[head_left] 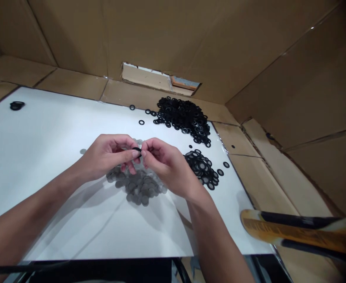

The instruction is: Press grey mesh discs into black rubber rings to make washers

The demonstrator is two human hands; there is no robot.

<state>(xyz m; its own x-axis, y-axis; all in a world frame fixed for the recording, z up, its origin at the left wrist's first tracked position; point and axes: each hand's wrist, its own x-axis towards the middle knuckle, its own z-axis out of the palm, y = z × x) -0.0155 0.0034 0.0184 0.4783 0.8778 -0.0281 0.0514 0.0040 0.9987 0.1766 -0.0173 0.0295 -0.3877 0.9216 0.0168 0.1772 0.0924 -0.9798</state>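
Between the fingertips of both hands is a small black rubber ring [138,150], partly covered by the fingers. My left hand [112,153] pinches it from the left, thumb on top. From the right, the thumb and forefinger of my right hand [164,161] close on its other side. Below the hands lies a heap of small grey discs [143,188] on the white board. To the right of my right hand is a pile of black rings with grey centres [201,167]. Farther back sits a large heap of plain black rings [180,114].
Cardboard walls [167,35] enclose the white board [57,125], with a cut slot [146,76] at the back. A few black rings [16,105] lie at the far left. A yellow and black object [279,228] juts in from the right.
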